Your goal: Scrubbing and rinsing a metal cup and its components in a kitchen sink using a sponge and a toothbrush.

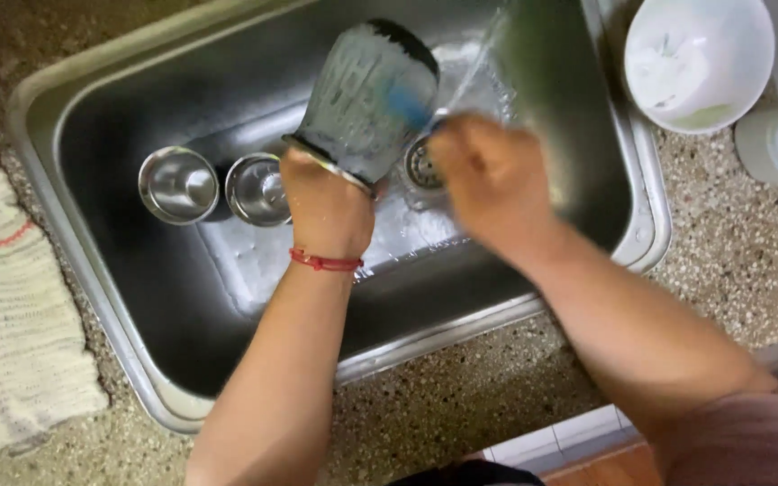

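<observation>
Left hand (326,202) grips soapy steel pot (366,94) by its rim; right hand (488,180) (blurred) closes on blue scrubber (407,106). Two steel cups (177,184) lie unrinsed in the sink (101,297).

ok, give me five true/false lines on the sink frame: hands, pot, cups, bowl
1. The left hand holds the soapy pot by its rim. True.
2. The right hand rests on the counter. False: it is over the sink, beside the pot, blurred.
3. Two steel cups stand in the sink. True.
4. The white bowl sits inside the sink. False: it is on the counter at the sink's right corner.
5. Water runs into the sink. True.
</observation>
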